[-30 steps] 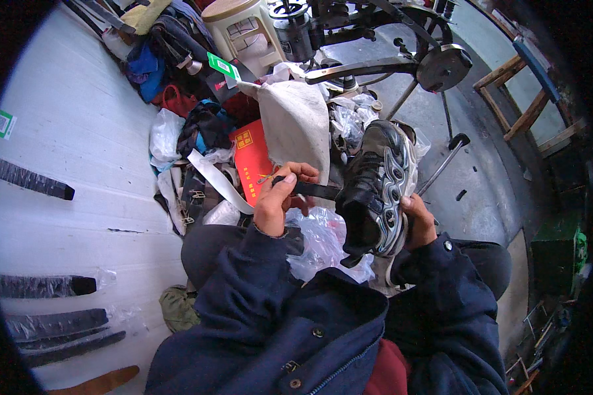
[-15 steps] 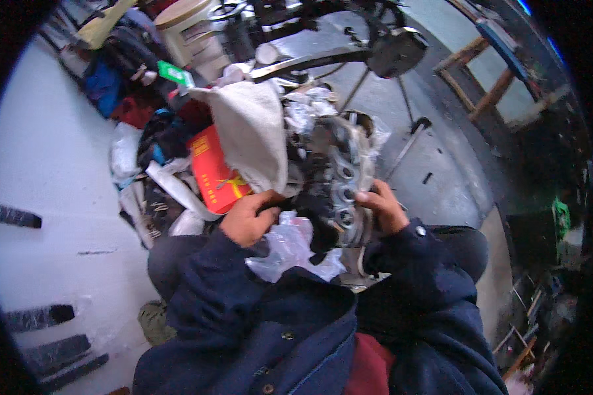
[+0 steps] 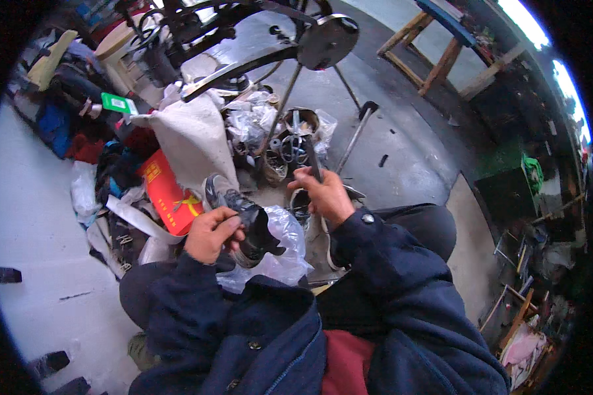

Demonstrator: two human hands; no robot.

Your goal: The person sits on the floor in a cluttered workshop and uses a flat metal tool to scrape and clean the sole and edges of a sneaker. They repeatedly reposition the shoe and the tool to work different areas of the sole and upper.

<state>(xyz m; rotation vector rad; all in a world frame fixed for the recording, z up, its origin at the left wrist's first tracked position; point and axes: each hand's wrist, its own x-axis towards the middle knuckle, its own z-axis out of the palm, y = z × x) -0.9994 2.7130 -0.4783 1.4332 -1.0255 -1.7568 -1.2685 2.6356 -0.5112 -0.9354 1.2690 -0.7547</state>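
My left hand [image 3: 212, 235] pinches a thin black piece of material [image 3: 262, 232] between thumb and fingers. Just behind it a grey and black shoe [image 3: 221, 191] shows in part; whether the black piece is joined to it I cannot tell. My right hand [image 3: 328, 197] is closed round a dark, narrow, knife-like tool [image 3: 313, 157] that points up and away from me. A clear plastic bag [image 3: 284, 253] lies crumpled across my lap beneath the left hand. Below the right hand a pale shoe [image 3: 321, 245] is partly hidden by the sleeve.
Ahead stand tubs with scissors [image 3: 292, 150] and small parts. A black metal machine [image 3: 326, 43] rises on thin legs beyond. To the left are a white cloth sack [image 3: 194, 138], a red box [image 3: 168, 194] and piled bags. A wooden-legged stool [image 3: 435, 62] stands far right.
My hands were on either side of a blurred dark and grey object with ring shapes. Now the left pinches the black piece and the right grips the tool. The view has swung right.
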